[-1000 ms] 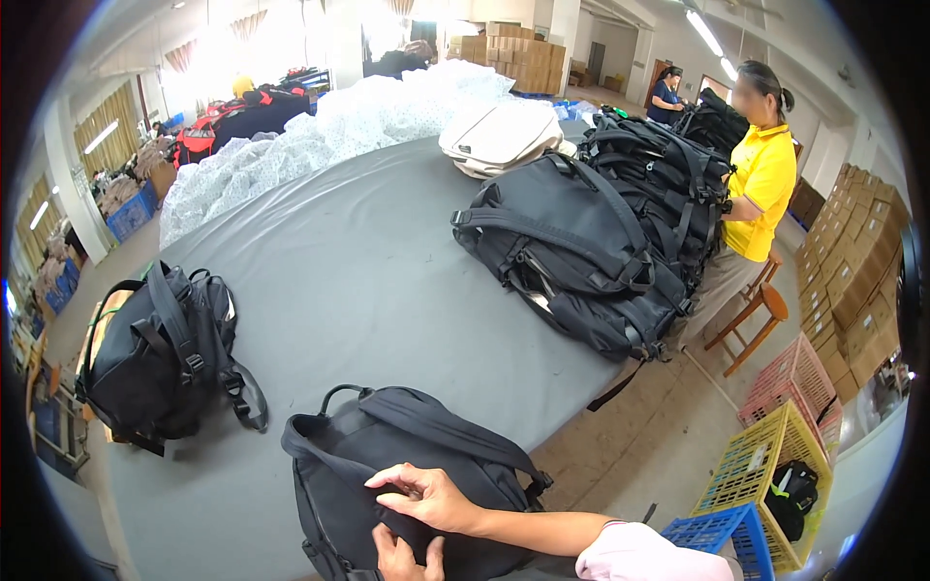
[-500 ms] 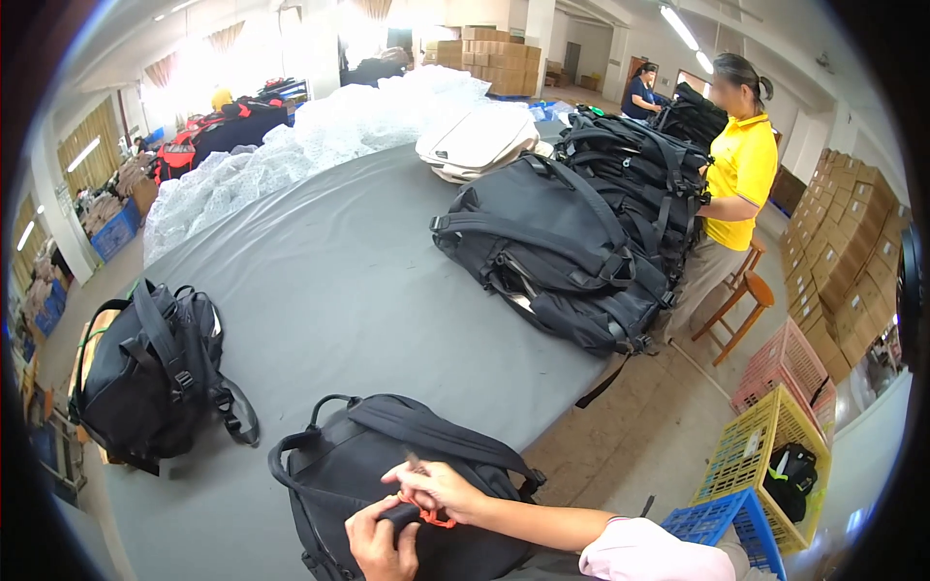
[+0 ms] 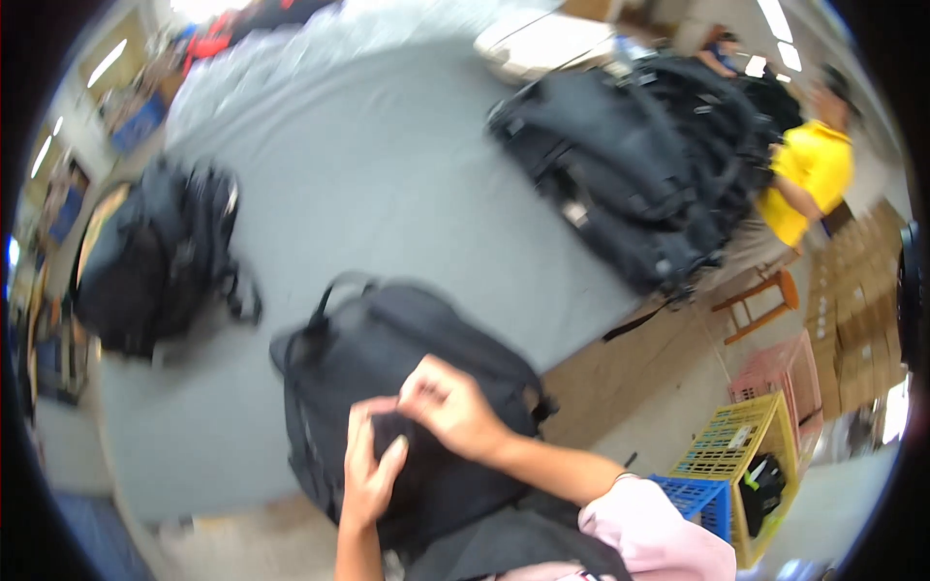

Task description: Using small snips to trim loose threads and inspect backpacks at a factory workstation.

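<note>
A black backpack (image 3: 339, 378) lies on the near edge of the grey-covered table, its carry handle at the far side and a lower part near my body. Over its middle my two hands meet, fingertips nearly touching. My left hand (image 3: 370, 465) is curled, thumb bent toward the fingers; whatever dark thing lies between them merges with the black fabric. My right hand (image 3: 450, 412) is closed in a pinch beside the left fingertips, and I cannot make out what it grips. Motion blur smears the finger details.
Another black backpack (image 3: 145, 261) stands at the table's left. Black backpacks (image 3: 620, 165) are piled at the far right, beside a pale bag (image 3: 542, 44). A person in a yellow shirt (image 3: 814, 179) is behind the pile. Yellow (image 3: 717, 436) and blue crates (image 3: 697, 499) stand at the right.
My view has tilted down, so the table's things sit higher or farther right. The orange item and black piece seen at my hands earlier no longer show; my right hand has stayed beside the left.
</note>
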### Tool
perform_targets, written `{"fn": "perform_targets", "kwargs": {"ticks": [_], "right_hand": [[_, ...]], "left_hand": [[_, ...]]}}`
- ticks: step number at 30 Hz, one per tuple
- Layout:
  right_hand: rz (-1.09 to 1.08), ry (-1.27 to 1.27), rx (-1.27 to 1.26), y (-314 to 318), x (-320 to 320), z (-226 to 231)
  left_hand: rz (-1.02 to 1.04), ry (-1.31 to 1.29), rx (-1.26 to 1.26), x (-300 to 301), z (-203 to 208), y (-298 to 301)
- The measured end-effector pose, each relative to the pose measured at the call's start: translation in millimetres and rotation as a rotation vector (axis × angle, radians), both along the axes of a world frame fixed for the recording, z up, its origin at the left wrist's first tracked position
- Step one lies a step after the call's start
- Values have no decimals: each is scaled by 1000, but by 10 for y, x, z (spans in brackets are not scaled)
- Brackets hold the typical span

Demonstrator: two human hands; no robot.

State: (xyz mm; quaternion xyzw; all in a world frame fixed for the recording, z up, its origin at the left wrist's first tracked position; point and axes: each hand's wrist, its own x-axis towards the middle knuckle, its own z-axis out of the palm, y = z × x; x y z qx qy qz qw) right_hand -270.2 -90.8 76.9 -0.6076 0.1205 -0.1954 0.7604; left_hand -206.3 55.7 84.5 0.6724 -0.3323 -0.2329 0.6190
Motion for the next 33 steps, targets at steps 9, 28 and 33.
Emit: {"fn": "perform_targets", "kwargs": {"ticks": [9, 28, 33], "right_hand": [[32, 200, -583, -71, -215, -70], [-73, -58, -1146, -69, -252, -62], [-120, -51, -981, -62, -289, -76]], "left_hand": [[-30, 219, -82, 87, -263, 103], [-52, 135, -46, 63, -273, 153], [-52, 136, -40, 57, -282, 154]]}}
